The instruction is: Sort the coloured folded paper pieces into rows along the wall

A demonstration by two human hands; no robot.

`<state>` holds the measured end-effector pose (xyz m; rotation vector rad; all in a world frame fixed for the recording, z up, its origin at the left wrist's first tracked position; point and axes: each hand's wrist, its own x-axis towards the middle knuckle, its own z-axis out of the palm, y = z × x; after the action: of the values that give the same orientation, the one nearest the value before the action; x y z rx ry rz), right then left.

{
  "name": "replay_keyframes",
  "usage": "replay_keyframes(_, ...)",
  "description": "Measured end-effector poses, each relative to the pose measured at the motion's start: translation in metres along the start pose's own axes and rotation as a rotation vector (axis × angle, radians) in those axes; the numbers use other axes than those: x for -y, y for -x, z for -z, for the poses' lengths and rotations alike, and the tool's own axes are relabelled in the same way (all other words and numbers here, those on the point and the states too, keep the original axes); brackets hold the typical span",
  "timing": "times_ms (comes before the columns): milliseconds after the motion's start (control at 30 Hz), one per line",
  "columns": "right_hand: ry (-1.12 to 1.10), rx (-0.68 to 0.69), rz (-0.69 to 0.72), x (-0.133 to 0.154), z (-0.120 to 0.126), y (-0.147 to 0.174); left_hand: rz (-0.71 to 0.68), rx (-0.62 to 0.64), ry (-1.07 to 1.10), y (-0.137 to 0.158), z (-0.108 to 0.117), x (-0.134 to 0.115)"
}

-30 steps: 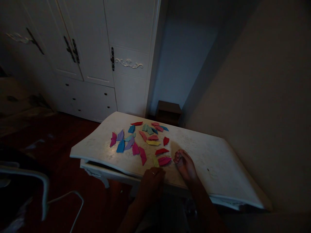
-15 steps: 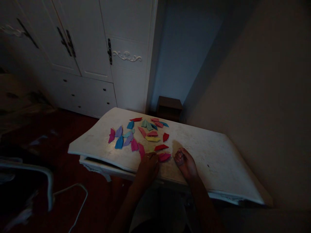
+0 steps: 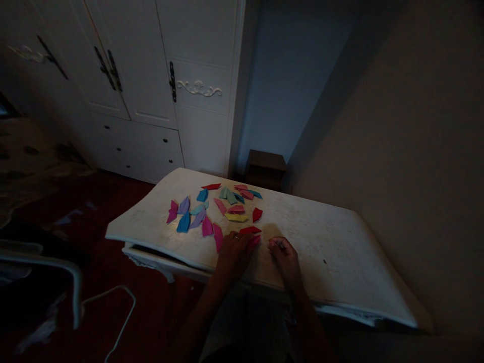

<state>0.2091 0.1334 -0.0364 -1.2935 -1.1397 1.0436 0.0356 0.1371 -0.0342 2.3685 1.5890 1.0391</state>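
Note:
My left hand (image 3: 233, 252), with a ring on one finger, is closed over a pink folded paper (image 3: 254, 243) near the table's front edge; part of the paper shows past its fingertips. Just to the right, my right hand (image 3: 285, 253) hovers with its fingers curled into a pinch. What it holds, if anything, is too dark and small to make out. Beyond the left hand lies a red folded paper (image 3: 251, 230), and another magenta folded paper (image 3: 218, 237) rests left of it.
Several more folded papers in blue, lilac, green, pink, red and yellow, such as a yellow one (image 3: 237, 218), spread over the left half of the white table (image 3: 321, 232). Behind stand a white wardrobe (image 3: 204, 131) and a small brown cabinet (image 3: 266, 160). A wall (image 3: 408, 151) borders the right.
My left hand has shifted slightly right and forward, now covering much of the pink folded paper. My right hand has turned and its fingers have come into a pinch.

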Motion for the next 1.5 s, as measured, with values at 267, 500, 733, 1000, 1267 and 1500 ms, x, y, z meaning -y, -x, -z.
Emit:
replay_keyframes(267, 0.01, 0.117, 0.004, -0.004, 0.002, 0.0, 0.046, -0.251, 0.242, 0.01, -0.005, -0.018)
replay_keyframes(500, -0.047, 0.217, 0.014, 0.006, 0.004, 0.003, 0.034, -0.26, 0.335, 0.013, -0.022, -0.031)
replay_keyframes(733, -0.031, 0.204, 0.015, 0.004, 0.012, 0.007, 0.163, -0.224, 0.53, 0.014, -0.025, -0.036)
replay_keyframes(1000, -0.028, 0.231, -0.018, 0.004, 0.016, 0.008, 0.453, -0.06, 0.865, 0.004, -0.018, -0.034)
replay_keyframes(1267, 0.002, 0.417, 0.002, 0.002, 0.022, 0.004, 0.644, -0.228, 1.195, -0.008, -0.029, -0.046)
replay_keyframes(1500, -0.091, 0.43, -0.041, 0.002, 0.021, 0.006, 0.727, -0.25, 1.215, -0.012, -0.037, -0.053)
